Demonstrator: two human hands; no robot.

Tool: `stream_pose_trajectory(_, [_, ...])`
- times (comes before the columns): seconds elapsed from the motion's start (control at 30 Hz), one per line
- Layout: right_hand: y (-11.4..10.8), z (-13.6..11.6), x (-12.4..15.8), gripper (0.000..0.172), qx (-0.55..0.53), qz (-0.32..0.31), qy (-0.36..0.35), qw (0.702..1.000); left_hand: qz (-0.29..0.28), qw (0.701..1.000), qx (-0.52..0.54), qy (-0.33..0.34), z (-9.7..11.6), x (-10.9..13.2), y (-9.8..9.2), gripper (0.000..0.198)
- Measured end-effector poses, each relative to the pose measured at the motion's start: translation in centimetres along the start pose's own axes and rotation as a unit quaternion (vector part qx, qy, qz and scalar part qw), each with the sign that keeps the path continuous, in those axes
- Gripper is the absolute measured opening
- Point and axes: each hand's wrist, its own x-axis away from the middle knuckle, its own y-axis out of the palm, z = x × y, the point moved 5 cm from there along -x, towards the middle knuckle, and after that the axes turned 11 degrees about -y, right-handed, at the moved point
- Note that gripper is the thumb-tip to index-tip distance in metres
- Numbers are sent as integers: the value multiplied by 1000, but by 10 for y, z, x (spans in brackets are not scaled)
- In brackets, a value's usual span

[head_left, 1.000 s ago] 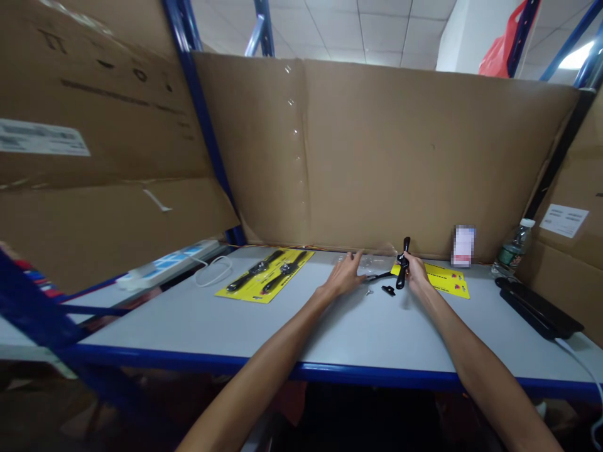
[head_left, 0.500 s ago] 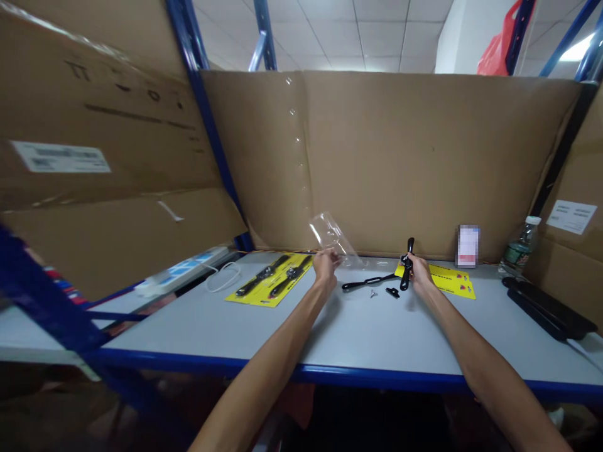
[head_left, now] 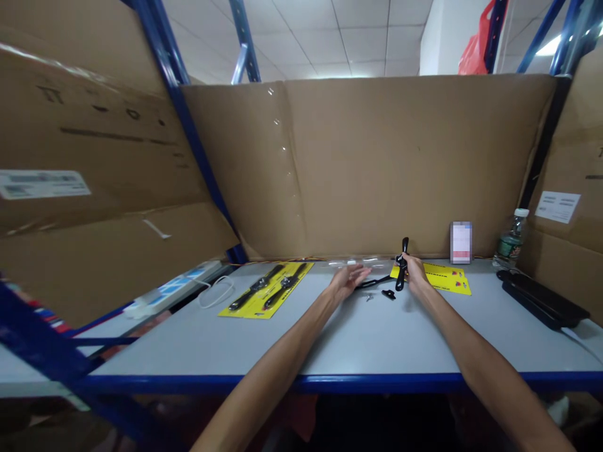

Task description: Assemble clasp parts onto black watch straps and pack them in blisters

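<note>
Head view, hard to make out: The clear plastic shell point(head_left: 374, 262) beyond the left hand point(head_left: 349, 277) is nearly invisible from where I stand. The left end of the thin black bar point(head_left: 377, 283) runs up to that hand's outline. The upright panel point(head_left: 460, 243), right of centre, is pixelated. Both forearms are cut off at the lower edge.
Left hand: Centre of frame, fingers loosely spread; I cannot tell whether it touches the shell.
Right hand point(head_left: 415, 274): Right of centre, fingers clamped on the black two-handled tool point(head_left: 402, 267), held upright.
Loose parts: Black clip point(head_left: 389, 294) and silver screw point(head_left: 370, 298), between the hands.
Print: Yellow cards point(head_left: 447, 280), beside the right hand, and white label point(head_left: 44, 184), far left; both illegible.
</note>
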Motion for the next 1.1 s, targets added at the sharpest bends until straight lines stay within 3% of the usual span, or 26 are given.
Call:
stream_pose_trajectory(0.1, [0, 1, 0, 22, 2, -1, -1, 1000, -76, 991, -103, -48, -9, 13, 10, 9])
stream_pose_trajectory(0.17, [1, 2, 0, 22, 5, -2, 0, 1000, -117, 980, -162, -24, -6, 21, 13, 12])
stream_pose_trajectory(0.23, [2, 3, 1, 22, 8, -1, 3, 1000, -103, 980, -168, 37, 5, 24, 9, 13])
stream_pose_trajectory(0.3, [4, 4, 2, 20, 10, -3, 5, 1000, -55, 982, -159, 88, 17, 23, 1, 13])
stream_pose_trajectory(0.37, [5, 4, 3, 20, 11, -11, 4, 1000, -21, 980, -165, 112, 25, 21, -6, 11])
stream_pose_trajectory(0.47, [10, 1, 8, 22, 10, -44, 3, 999, -24, 977, -177, 119, 26, 21, -8, 11])
stream_pose_trajectory(0.7, [31, -6, 28, 25, -14, -150, 4, 989, -140, 940, -296, 97, -12, 33, 28, 40])
stream_pose_trajectory(0.87, [43, -7, 41, 30, -34, -176, -10, 984, -233, 921, -311, 42, -38, 42, 46, 64])
stream_pose_trajectory(1.0, [46, -11, 42, 39, 11, -199, -45, 979, -221, 919, -313, 91, -34, 41, 46, 53])
stream_pose_trajectory(1.1, [41, -15, 38, 37, 124, -191, -88, 970, -145, 920, -339, 134, -27, 31, 38, 44])
